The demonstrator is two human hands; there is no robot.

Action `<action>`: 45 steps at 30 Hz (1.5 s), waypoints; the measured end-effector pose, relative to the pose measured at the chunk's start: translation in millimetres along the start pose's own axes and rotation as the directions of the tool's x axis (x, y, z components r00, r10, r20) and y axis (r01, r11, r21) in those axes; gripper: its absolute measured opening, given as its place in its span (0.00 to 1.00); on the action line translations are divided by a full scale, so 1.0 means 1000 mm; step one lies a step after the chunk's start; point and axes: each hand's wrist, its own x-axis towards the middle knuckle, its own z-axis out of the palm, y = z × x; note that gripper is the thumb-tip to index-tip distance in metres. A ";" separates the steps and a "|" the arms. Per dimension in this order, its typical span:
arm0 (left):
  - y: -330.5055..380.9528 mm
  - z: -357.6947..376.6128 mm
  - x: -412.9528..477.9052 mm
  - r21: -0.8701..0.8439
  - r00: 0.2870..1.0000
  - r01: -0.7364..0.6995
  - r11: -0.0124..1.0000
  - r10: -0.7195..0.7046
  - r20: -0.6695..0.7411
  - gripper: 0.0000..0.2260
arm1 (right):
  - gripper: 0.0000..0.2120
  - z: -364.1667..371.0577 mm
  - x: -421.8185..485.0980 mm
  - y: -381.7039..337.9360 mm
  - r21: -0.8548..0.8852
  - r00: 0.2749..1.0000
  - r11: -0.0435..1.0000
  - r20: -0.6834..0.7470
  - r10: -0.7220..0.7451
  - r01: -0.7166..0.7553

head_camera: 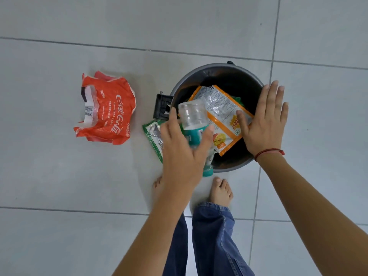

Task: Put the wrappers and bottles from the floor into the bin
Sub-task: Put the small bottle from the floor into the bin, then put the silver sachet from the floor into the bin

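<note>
A round grey bin [201,73] stands on the tiled floor right in front of my feet. An orange and white snack wrapper [221,108] lies inside it, on top of something green. My left hand [183,154] grips a clear plastic bottle [192,114] with a teal label and teal cap, held base-forward over the bin's near left rim. My right hand [264,124] is flat with spread fingers above the bin's right side, its thumb over the orange wrapper's edge. A green wrapper [152,134] lies on the floor beside the bin, partly hidden by my left hand.
A large crumpled red cola pack wrapper [107,110] lies on the floor well left of the bin. A black pedal or bracket [161,107] sticks out from the bin's left side. My bare feet [221,191] and jeans legs [213,236] are just behind the bin.
</note>
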 end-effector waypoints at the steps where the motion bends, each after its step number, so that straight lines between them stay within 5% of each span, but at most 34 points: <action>1: -0.010 0.003 -0.001 -0.069 0.999 0.032 0.997 -0.035 -0.037 0.34 | 0.36 0.000 0.000 0.000 0.002 1.000 1.000 0.000 0.000 0.000; 4: -0.038 -0.011 0.007 -0.082 0.934 0.074 0.994 -0.097 -0.343 0.22 | 0.36 0.001 -0.001 0.001 -0.006 1.000 1.000 -0.018 -0.007 0.007; 6: -0.060 -0.016 0.015 -0.146 0.861 0.233 0.961 -0.274 -0.428 0.16 | 0.36 0.001 -0.001 0.002 -0.005 1.000 1.000 -0.020 -0.010 0.010; 9: -0.115 -0.003 0.027 -0.105 0.788 0.546 0.831 -0.553 -0.271 0.19 | 0.36 0.004 0.000 0.003 0.002 1.000 1.000 -0.027 -0.011 0.011; 15: -0.160 0.035 0.058 0.044 0.636 0.771 0.635 -0.766 -0.089 0.34 | 0.37 0.009 0.002 0.008 0.012 0.998 1.000 -0.057 -0.024 0.025; 20: -0.157 0.053 0.070 -0.111 0.541 0.821 0.560 -0.826 -0.158 0.17 | 0.37 0.014 0.002 0.011 0.015 0.996 0.999 -0.080 -0.033 0.034; 23: -0.156 0.046 0.061 -0.095 0.552 0.817 0.569 -0.819 -0.156 0.05 | 0.37 0.013 0.002 0.010 0.017 0.996 0.999 -0.084 -0.029 0.030; 29: -0.112 0.004 0.014 -0.261 0.722 0.531 0.806 -0.591 -0.360 0.11 | 0.36 0.011 0.000 0.007 0.020 0.997 1.000 -0.072 -0.013 0.015; 31: -0.079 -0.017 -0.010 -0.127 0.820 0.328 0.936 -0.349 -0.453 0.12 | 0.36 0.010 0.000 0.007 0.025 0.998 1.000 -0.064 -0.005 0.006; 33: -0.048 -0.031 -0.025 0.091 0.917 0.101 0.991 -0.057 -0.394 0.20 | 0.36 0.008 0.000 0.005 0.039 0.998 0.999 -0.059 0.001 0.001; 39: -0.007 0.002 0.009 0.470 0.962 -0.217 0.856 0.270 -0.047 0.32 | 0.35 0.005 0.000 0.004 0.068 0.998 0.998 -0.067 -0.003 0.007; 43: -0.014 0.054 0.044 0.678 0.957 -0.286 0.677 0.160 0.243 0.37 | 0.33 0.007 0.000 0.004 0.063 0.998 0.998 -0.068 -0.008 0.012; 45: -0.031 0.075 0.050 0.691 0.937 -0.276 0.668 0.028 0.347 0.36 | 0.32 0.008 0.000 0.005 0.058 0.997 0.998 -0.074 -0.013 0.017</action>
